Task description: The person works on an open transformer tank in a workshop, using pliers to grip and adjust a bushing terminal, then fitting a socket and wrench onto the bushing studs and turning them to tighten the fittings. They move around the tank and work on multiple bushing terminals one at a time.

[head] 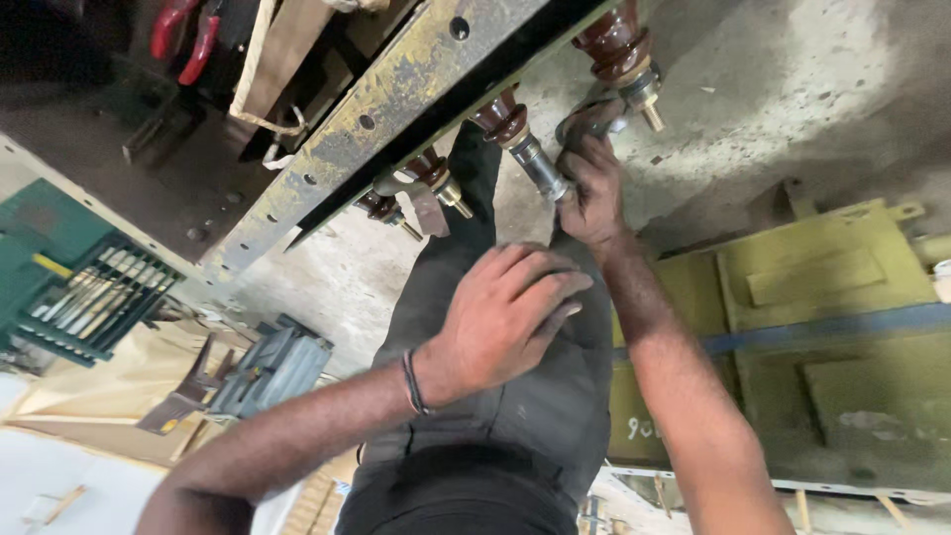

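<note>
Brown insulators point(507, 117) crowd the steel beam point(396, 109); open concrete floor point(792, 89) lies beyond, right of the studs.

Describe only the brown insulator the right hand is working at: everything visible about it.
The brown insulator is a glossy, ribbed, ceramic-looking bushing, second from the far end in a row of similar ones along a worn yellowish metal beam. It sticks out from the beam at a slant. A threaded grey metal stud with a nut extends from its tip; the right hand grips that stud's end. The left hand is clear of it.

Four brown insulators point(505, 117), two hands point(505, 315)
</note>
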